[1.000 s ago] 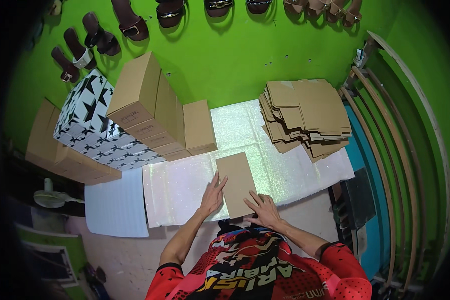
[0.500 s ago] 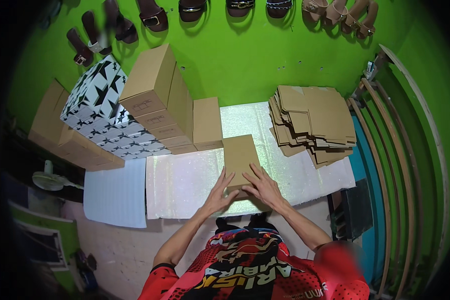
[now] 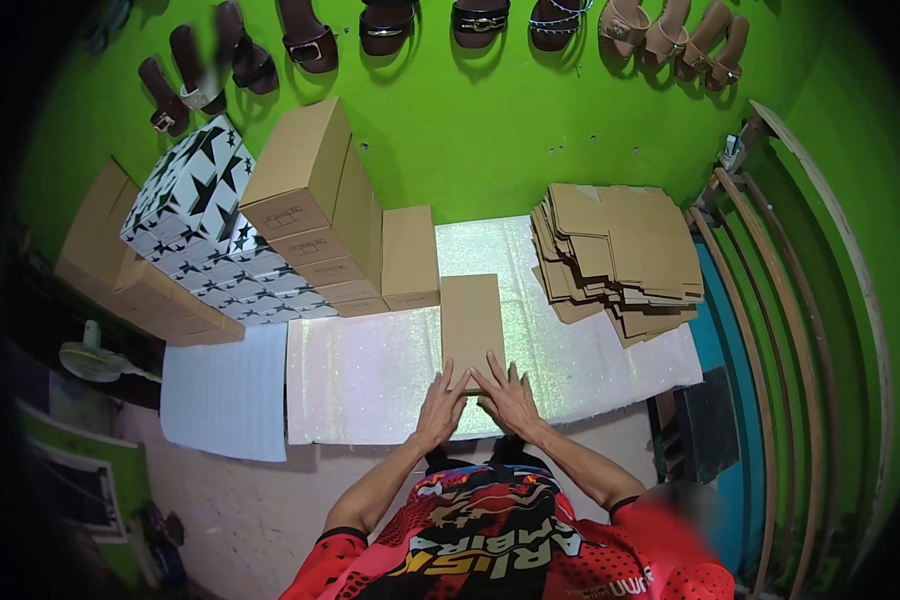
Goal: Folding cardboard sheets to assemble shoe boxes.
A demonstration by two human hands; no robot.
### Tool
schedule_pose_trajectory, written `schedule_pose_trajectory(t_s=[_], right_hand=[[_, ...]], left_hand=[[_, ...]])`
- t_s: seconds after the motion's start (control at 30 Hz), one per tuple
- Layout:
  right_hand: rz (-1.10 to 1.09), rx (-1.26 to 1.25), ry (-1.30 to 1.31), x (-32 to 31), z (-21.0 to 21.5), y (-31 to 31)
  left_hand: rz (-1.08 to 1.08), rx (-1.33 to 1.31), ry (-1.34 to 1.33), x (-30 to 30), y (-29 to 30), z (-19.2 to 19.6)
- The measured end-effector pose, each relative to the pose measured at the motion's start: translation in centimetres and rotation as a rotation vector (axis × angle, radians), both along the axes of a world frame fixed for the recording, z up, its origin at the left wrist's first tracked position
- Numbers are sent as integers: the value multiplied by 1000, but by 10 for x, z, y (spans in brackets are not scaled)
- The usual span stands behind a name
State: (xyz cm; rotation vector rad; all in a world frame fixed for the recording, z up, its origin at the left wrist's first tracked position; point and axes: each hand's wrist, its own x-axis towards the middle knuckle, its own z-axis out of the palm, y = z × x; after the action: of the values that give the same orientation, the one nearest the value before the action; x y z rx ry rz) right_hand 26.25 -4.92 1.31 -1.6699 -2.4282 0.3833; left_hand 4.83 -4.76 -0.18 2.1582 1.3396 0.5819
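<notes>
Two bare hands press flat, fingers spread, on the near end of a plain brown cardboard box [image 3: 471, 325], a long closed rectangle with sharp edges and a matte face. The left hand [image 3: 440, 400] lies on its near left corner, the right hand [image 3: 508, 398] on its near right corner; neither grip closes around anything, both palms open and apart, the thumbs nearly meeting between them.

Under the grip and the box spreads a glittery, pale white sheet [image 3: 370, 375] with a grainy, sparkling texture, covering the table [image 3: 590, 425].

Ahead and left of the grip stands a pile of closed brown cardboard boxes [image 3: 315, 210], smooth and blocky, stacked in steps, the nearest one just beside the far end of the held box. Further left sit white boxes printed with black stars [image 3: 205, 225].

Ahead and right of the grip lies a ragged heap of flattened brown cardboard blanks [image 3: 620, 250], their edges fanned and uneven.

Left of the grip, beyond the glitter sheet, rests a ribbed white foam sheet [image 3: 225, 395]. Far ahead, dark and tan sandals [image 3: 305, 35] hang on the bright green wall [image 3: 470, 130].
</notes>
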Motion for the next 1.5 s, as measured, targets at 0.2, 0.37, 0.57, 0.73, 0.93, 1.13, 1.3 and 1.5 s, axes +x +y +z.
schedule_pose_trajectory(t_s=[0.2, 0.37, 0.57, 0.73, 0.93, 1.13, 1.3, 1.5], right_hand=[[-26, 82, 159, 4, -25, -12], [-15, 231, 124, 25, -19, -23], [30, 289, 210, -6, 25, 43], [52, 278, 198, -56, 52, 124], [-44, 297, 71, -96, 63, 170], [-9, 257, 89, -112, 53, 190], [44, 66, 349, -104, 51, 214], [92, 11, 313, -100, 61, 236]], left_hand=[[48, 150, -188, 10, -7, -11], [46, 135, -221, 27, -14, 6], [129, 252, -224, 1, 36, 45], [194, 237, -189, -51, 107, 74], [190, 431, 322, -88, 142, 91], [154, 370, 406, -85, 157, 71], [172, 275, 301, -72, 166, 64], [124, 264, 244, -79, 178, 69]])
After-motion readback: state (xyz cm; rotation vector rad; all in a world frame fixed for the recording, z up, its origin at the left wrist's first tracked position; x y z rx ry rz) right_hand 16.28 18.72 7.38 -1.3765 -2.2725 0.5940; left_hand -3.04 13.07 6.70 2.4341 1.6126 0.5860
